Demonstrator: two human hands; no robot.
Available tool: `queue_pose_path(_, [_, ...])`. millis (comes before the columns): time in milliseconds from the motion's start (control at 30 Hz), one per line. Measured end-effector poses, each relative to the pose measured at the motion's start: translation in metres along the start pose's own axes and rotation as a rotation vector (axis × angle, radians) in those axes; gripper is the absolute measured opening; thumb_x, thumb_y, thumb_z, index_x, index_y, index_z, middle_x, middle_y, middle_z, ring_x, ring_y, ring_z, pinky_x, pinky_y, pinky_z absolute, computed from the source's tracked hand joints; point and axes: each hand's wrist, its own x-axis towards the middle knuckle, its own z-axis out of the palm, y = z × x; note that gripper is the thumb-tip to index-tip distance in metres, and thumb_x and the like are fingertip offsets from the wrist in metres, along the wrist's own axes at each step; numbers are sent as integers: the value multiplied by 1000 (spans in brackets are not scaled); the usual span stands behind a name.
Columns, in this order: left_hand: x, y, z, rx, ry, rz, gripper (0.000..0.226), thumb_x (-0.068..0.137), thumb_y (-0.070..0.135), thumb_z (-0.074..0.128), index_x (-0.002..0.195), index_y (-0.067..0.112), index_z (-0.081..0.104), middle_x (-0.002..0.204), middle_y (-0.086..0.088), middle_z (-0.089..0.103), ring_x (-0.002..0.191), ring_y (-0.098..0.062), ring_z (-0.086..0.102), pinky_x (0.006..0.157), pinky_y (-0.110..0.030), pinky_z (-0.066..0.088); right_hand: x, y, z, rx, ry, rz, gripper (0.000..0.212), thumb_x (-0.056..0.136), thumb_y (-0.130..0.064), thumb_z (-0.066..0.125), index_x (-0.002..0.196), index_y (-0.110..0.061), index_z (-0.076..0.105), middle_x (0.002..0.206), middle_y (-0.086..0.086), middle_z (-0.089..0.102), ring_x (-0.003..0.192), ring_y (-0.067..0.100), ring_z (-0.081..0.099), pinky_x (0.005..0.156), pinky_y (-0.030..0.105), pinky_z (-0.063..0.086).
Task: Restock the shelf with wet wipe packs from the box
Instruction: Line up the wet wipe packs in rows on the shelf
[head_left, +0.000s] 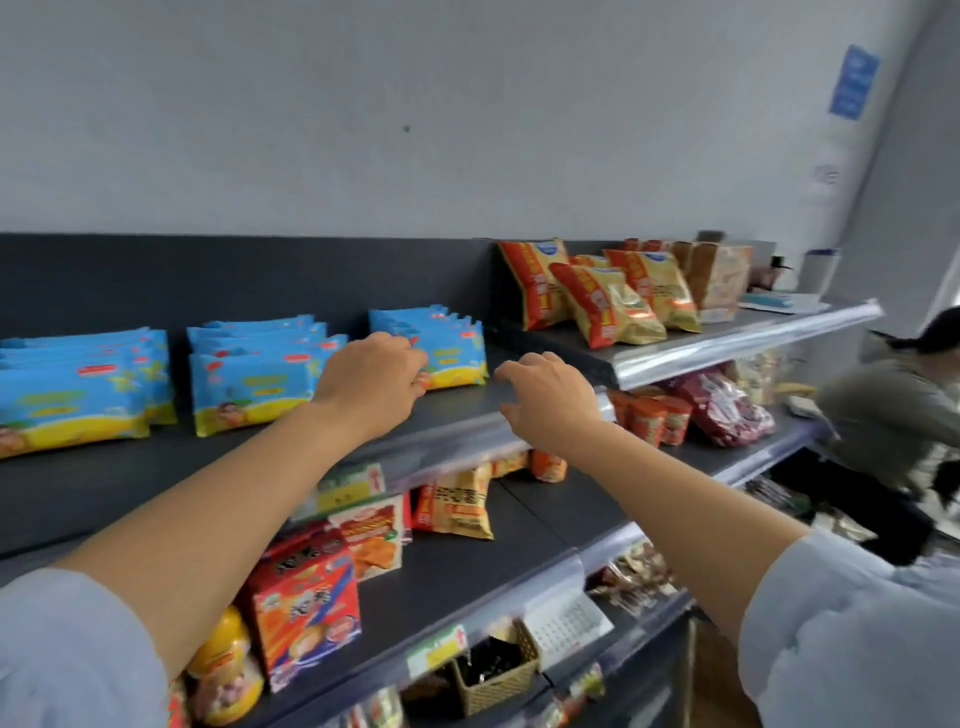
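Blue and yellow wet wipe packs stand in three rows on the dark top shelf (156, 483): a left row (72, 395), a middle row (254, 384) and a right row (452, 348). My left hand (374, 384) reaches over the shelf, its fingertips touching the front pack of the right row. My right hand (550, 400) hovers just right of that row, above the shelf's front edge, fingers curled and apart, holding nothing. No box is in view.
Orange and gold snack bags (608, 301) fill the top shelf to the right. Lower shelves hold snack boxes (306, 608), small packets (457, 504) and a woven basket (493, 670). A person (898, 415) crouches at the far right.
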Motion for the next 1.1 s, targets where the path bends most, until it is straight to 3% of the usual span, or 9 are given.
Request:
queue_pose_path(467, [0,257,65,-180,-137,259,27,93,35,53,114,20,59,114,-1,59,112,-23,52,83,-39,49,-191,196,9,-102,-161,299,31,91,-28,57,121,-19,55,116,5,58,112,27,49,86,38,46])
queue_pose_path(633, [-1,324,103,-201,-238,376,34,96,36,48,126,20,53,123,-1,56,119,-22,47,93,-36,45,-240,243,35,-101,-240,425,29,90,-22,56,119,-19,57,117,4,58,112,26,50,82,37,46])
queue_pose_path(1100, [17,458,252,-284,-503,562,28,96,34,50,119,20,57,117,1,58,116,-21,50,91,-36,48,-296,349,156,-14,-501,603,36,91,-30,57,125,-20,55,120,5,57,115,26,49,89,38,45])
